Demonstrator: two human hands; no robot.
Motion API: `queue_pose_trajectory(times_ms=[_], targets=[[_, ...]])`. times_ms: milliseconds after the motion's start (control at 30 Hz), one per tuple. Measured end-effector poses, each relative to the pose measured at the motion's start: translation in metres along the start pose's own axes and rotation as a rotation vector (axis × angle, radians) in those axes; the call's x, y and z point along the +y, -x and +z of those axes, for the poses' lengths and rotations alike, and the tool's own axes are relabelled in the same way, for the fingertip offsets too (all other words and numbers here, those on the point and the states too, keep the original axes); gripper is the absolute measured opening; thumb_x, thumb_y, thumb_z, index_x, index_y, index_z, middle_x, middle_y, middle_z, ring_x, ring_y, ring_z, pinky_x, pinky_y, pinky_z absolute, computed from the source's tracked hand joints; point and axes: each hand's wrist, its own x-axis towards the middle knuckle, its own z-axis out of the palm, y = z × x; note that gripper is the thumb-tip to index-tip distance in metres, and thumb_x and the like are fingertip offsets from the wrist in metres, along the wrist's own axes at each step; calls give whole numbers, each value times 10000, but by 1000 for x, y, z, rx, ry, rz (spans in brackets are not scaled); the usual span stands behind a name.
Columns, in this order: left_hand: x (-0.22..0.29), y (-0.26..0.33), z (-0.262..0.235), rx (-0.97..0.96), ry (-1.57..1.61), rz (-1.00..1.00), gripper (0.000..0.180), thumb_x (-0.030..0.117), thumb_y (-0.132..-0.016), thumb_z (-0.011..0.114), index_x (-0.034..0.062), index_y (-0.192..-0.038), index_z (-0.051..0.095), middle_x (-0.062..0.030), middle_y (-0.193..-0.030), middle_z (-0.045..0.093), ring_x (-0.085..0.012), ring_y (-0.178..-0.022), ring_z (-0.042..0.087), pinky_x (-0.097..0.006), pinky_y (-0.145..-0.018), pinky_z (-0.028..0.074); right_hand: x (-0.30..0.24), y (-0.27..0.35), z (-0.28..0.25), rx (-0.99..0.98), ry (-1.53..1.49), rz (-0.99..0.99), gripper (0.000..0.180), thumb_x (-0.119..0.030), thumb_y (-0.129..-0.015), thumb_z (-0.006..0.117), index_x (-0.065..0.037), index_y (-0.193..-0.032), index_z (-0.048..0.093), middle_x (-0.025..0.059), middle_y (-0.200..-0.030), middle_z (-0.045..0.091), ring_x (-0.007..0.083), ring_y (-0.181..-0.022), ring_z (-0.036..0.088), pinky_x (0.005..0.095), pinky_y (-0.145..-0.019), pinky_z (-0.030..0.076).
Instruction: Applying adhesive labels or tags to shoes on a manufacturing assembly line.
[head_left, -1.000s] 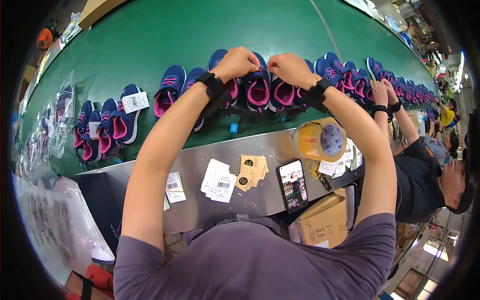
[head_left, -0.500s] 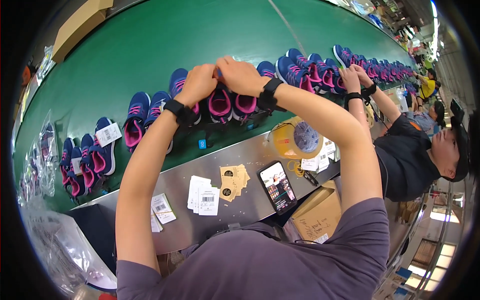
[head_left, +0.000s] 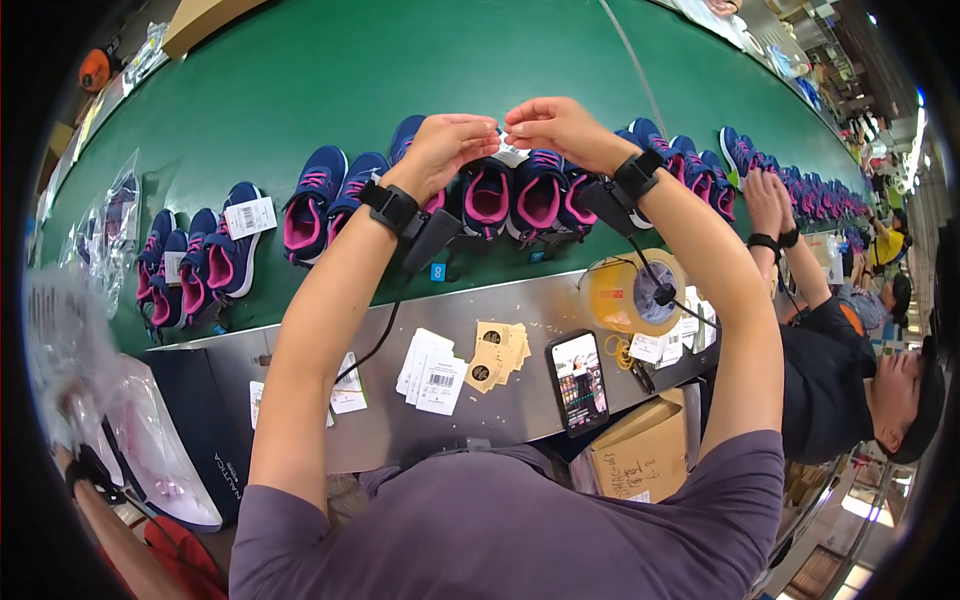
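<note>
My left hand (head_left: 450, 150) and my right hand (head_left: 565, 130) are raised over a row of navy sneakers with pink linings and laces. Their fingertips face each other across a small gap, thumbs and fingers drawn together. Whatever they pinch is too small to make out. Just under the fingertips shows a white tag (head_left: 513, 152), partly covered. Directly below are a sneaker (head_left: 487, 195) and another sneaker (head_left: 538, 200), openings toward me. A further sneaker (head_left: 408, 135) is partly hidden behind my left hand. Each wrist has a black strap.
More sneakers (head_left: 318, 205) line the green table (head_left: 420, 60). On the metal ledge are white tags (head_left: 438, 385), brown cards (head_left: 497, 355), a phone (head_left: 578, 385) and a tape roll (head_left: 625, 292). A co-worker's hands (head_left: 768, 205) are at right; another person's arm (head_left: 120, 540) enters lower left.
My hands were close together above the sneakers; now a gap parts their fingertips and a white tag shows below. The view has shifted, and another person's arm appears at lower left.
</note>
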Motion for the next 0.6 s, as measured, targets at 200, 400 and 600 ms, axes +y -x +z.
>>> queue_pose_trajectory(times_ms=[200, 400, 600], targets=[[-6, 11, -7, 58, -109, 61, 187, 56, -877, 595, -30, -1043, 609, -110, -914, 646, -161, -801, 648, -255, -730, 555, 6, -7, 14, -16, -28, 14, 225, -48, -875, 605, 18, -1084, 553, 114, -1020, 620, 168, -946, 632, 246, -840, 526], [-9, 19, -18, 27, -148, 91, 318, 52, -855, 622, -23, -1141, 503, -111, -906, 638, -148, -784, 644, -243, -705, 551, 13, -16, 30, 0, -17, -11, 192, -63, -866, 624, -4, -1036, 557, 93, -993, 632, 170, -934, 636, 256, -820, 532], [-8, 22, -30, 8, -82, 74, 464, 28, -815, 662, -62, -1196, 412, -122, -891, 624, -167, -774, 649, -242, -682, 554, 9, -18, 36, 19, 35, -27, 225, -68, -832, 666, 1, -1011, 548, 96, -937, 634, 177, -878, 650, 294, -758, 565]])
